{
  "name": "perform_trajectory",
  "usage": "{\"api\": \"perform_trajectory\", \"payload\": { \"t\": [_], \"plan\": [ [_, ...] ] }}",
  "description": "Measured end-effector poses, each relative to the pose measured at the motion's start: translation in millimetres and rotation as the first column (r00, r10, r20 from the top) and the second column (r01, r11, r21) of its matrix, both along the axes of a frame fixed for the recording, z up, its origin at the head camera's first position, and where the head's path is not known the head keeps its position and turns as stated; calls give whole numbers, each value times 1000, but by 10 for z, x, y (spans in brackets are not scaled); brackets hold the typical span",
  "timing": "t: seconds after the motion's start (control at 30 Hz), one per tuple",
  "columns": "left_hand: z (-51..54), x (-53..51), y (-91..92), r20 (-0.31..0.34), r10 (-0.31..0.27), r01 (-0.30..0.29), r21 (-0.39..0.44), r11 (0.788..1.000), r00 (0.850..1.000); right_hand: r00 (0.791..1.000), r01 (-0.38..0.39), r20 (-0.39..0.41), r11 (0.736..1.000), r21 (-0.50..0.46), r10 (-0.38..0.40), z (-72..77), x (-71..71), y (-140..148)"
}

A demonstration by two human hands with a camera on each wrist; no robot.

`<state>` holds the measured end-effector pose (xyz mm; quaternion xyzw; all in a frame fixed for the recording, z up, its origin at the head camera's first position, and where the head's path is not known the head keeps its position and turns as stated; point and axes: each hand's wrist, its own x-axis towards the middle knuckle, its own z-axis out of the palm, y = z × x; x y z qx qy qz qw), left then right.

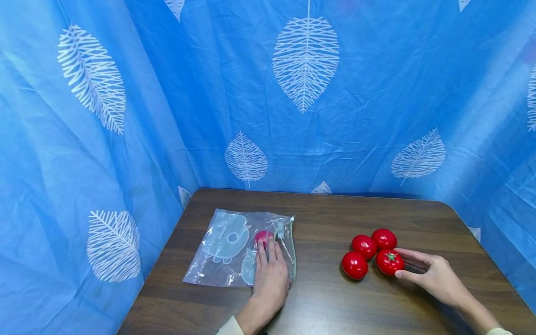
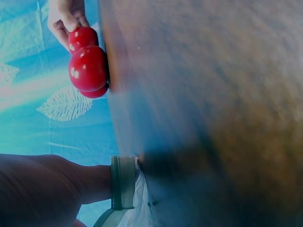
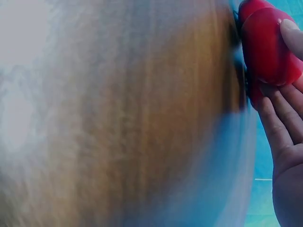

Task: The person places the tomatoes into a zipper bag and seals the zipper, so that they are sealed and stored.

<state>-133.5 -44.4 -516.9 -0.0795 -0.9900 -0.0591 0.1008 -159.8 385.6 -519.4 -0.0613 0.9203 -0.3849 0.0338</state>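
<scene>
My left hand lies on a clear zip bag, its fingers extended over a pinkish-red round shape seen at the bag; whether that is inside is unclear. In the left wrist view the bag's green zip edge stands beside the left hand. On the right, my right hand holds a red tomato with a green star-shaped stem by its side, thumb and fingers apart around it. The right wrist view shows the thumb against the red tomato.
Three more red tomatoes cluster against the held one on the brown wooden table. A pale blue animal print covers part of the bag. Blue curtains with white leaves hang behind the table.
</scene>
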Motion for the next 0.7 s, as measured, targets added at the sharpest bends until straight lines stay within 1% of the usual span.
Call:
{"api": "perform_trajectory", "payload": {
  "t": [0.13, 0.4, 0.53, 0.7],
  "plan": [
    [2, 11, -1, 21, 0, 0, 13, 1000, 1000, 1000, -17, 12, 999, -47, 17, 56, 21, 9],
    [10, 14, -2, 14, 3, -3, -4, 1000, 1000, 999, -36, 19, 994, -107, 38, 213, 78, -73],
    [20, 15, -7, 15, 4, -4, -6, 1000, 1000, 997, -80, -7, 988, -132, 80, 321, 78, -141],
    [15, 17, -7, 21, -1, 1, 2, 1000, 1000, 991, -131, -36, 984, -122, 127, 446, 54, -239]
  ]
}}
